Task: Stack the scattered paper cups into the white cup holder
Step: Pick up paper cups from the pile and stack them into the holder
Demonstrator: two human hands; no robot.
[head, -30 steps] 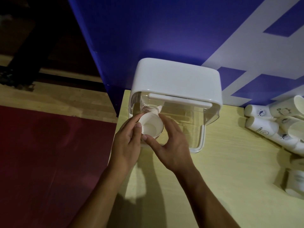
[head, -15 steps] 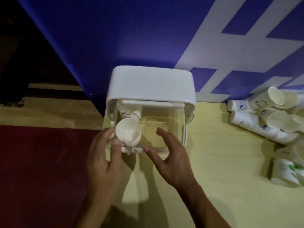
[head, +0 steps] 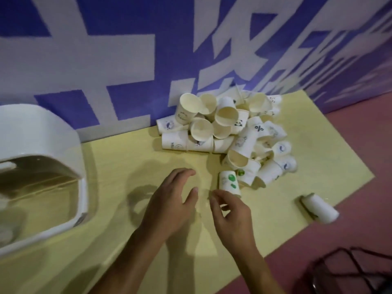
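Head view — white paper cups, heaped, toppled

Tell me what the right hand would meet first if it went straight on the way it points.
Most likely the green-printed paper cup, just beyond the fingertips of the right hand, at the near edge of the cup pile. Depth is unclear, so it could slip past.
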